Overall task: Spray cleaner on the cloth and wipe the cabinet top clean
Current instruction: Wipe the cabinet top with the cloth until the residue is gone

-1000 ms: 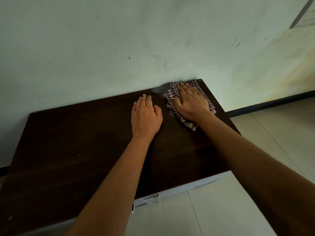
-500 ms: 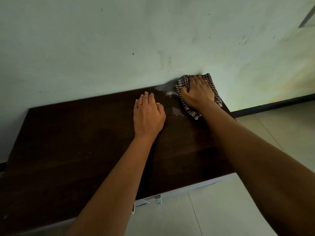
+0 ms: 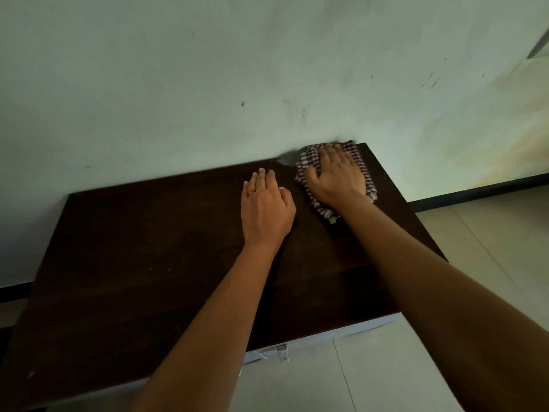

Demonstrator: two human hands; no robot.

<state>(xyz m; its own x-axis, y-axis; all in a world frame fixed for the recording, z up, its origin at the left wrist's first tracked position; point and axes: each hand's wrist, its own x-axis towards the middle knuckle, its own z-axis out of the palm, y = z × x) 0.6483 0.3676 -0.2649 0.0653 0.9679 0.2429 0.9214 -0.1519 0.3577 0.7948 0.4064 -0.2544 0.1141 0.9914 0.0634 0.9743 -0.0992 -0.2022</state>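
A dark brown cabinet top stands against a pale wall. At its back right corner lies a purple-and-white checked cloth, pressed flat under my right hand, whose fingers reach toward the wall. My left hand rests palm down on the bare wood just left of the cloth, fingers together, a ring on one finger. A grey wet smear shows on the wood at the wall, left of the cloth. No spray bottle is in view.
The pale wall rises directly behind the cabinet, with a dark skirting strip at the right. Light floor tiles lie in front and to the right. The cabinet's white front edge shows below the top.
My right hand slid the cloth back to the wall corner, then a little forward and left again. The wet patch beside my left hand is gone. My left hand stayed in place.
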